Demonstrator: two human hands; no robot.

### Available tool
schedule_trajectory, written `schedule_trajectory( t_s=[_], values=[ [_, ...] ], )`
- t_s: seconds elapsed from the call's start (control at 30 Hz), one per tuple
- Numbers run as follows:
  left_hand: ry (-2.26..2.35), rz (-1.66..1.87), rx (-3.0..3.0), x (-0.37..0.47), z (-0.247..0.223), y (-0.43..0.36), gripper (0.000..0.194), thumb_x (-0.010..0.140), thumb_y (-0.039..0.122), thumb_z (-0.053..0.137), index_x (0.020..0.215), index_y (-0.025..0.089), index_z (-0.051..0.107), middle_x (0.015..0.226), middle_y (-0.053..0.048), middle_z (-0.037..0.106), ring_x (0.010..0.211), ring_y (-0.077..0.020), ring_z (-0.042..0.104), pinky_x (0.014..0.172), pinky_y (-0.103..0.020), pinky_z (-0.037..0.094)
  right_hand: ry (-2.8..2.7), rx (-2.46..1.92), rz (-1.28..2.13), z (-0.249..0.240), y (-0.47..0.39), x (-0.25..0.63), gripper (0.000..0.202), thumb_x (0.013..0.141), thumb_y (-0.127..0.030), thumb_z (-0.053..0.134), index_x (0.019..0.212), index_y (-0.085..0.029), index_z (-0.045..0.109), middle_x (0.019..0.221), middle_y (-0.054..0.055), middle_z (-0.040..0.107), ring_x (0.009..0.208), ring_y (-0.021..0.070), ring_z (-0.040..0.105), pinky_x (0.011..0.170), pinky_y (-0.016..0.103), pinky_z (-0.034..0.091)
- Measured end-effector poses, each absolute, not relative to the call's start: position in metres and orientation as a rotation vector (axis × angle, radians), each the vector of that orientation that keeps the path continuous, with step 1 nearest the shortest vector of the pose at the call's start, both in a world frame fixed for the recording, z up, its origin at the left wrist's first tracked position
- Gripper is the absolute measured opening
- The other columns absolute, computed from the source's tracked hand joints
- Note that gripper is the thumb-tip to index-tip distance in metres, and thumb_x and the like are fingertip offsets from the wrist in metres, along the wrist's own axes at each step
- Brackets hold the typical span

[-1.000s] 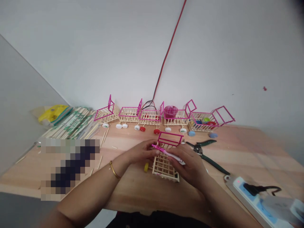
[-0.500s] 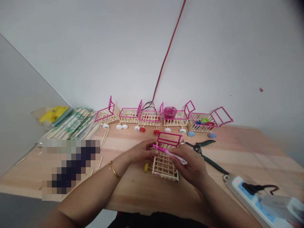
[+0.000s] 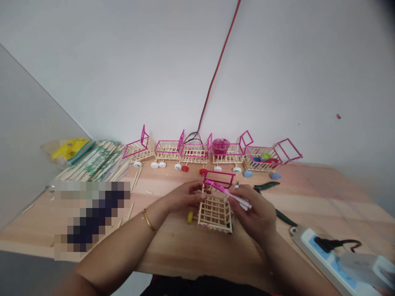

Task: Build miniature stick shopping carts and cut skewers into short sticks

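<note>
In front of me on the table stands a small cart (image 3: 215, 210) built of pale wooden sticks, with a pink handle frame (image 3: 219, 177) at its far end and a yellow wheel (image 3: 190, 217) on its left. My left hand (image 3: 188, 196) grips the cart's far left corner, thumb and fingers closed around the sticks. Between the fingers of my right hand (image 3: 254, 209) is a slim white-handled paintbrush (image 3: 233, 195) whose front part is pink. Its tip lies by the handle frame, near my left fingers; whether it touches cannot be seen clearly.
Along the wall stand several similar carts (image 3: 168, 150), one carrying a cup of pink paint (image 3: 221, 147). Pruning shears (image 3: 285, 218) lie partly behind my right hand. A power strip (image 3: 327, 255) sits at the right, while wrapped stick bundles (image 3: 95, 158) and a yellow bag (image 3: 72, 149) are at the left.
My right hand has shifted right and slightly away from the cart's middle; the brush tip has moved up and right along the handle frame. The left hand stays on the cart.
</note>
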State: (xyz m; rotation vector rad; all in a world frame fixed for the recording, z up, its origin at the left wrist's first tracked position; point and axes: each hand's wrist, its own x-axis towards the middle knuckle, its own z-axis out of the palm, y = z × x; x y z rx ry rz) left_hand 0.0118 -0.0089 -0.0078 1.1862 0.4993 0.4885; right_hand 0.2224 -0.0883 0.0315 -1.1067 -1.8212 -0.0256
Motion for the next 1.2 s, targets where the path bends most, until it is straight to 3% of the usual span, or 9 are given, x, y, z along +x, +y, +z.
schedule_trajectory(
  t_s=[0.67,1.2],
  values=[
    [0.522,0.500,1.178,0.0127,-0.0119,-0.0085,0.051,0.076,0.041,0.071,0.118,0.017,0.058,0.114,-0.012,0.063,0.103,-0.0253,0.061,0.087,-0.039,0.048,-1.871,-1.066,-0.023,0.0250,-0.0839,0.2218,0.015,0.084,-0.017,0.062,0.097,-0.023,0.063,0.078,0.002,0.067,0.072,0.0165,0.063,0.065,0.029,0.051],
    [0.494,0.529,0.979,0.0153,-0.0102,-0.0102,0.046,0.072,0.040,0.076,0.108,0.015,0.061,0.106,-0.011,0.065,0.089,-0.0190,0.064,0.077,-0.031,0.049,-1.766,-1.213,0.018,0.0287,-0.0881,0.2250,0.008,0.088,-0.025,0.057,0.093,-0.023,0.063,0.078,0.003,0.066,0.068,0.0164,0.062,0.063,0.029,0.050]
  ],
)
